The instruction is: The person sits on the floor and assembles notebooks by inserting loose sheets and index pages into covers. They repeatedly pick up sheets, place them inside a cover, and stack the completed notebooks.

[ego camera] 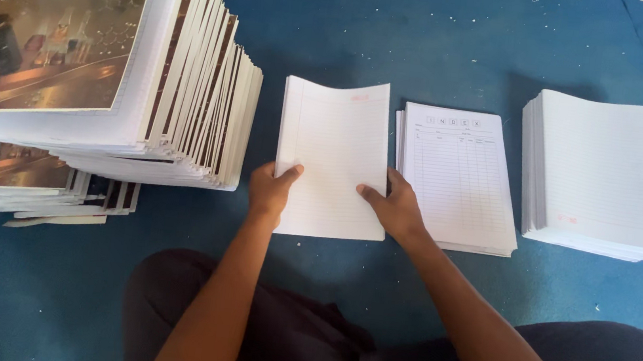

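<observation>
A thin bundle of ruled sheets (pixel 333 158) lies in the middle of the frame on the blue floor (pixel 447 50), its long side running away from the person. The left hand (pixel 271 191) pinches its lower left edge, thumb on top and the other fingers tucked under out of sight, while the right hand (pixel 392 205) presses flat on its lower right corner with the fingers spread; held from both sides like this, the loose sheets stay squared.

Just to the right, almost touching, sits a low stack of printed index pages (pixel 461 179), and further right, well apart, a thicker stack of ruled paper (pixel 605 174). Set side by side within arm's reach, the piles seem arranged for picking in order.

At the upper left a tall leaning pile of brown-covered notebooks (pixel 96 53) stands, spines fanned out. The person's dark-clothed knees (pixel 265 334) fill the bottom of the frame.
</observation>
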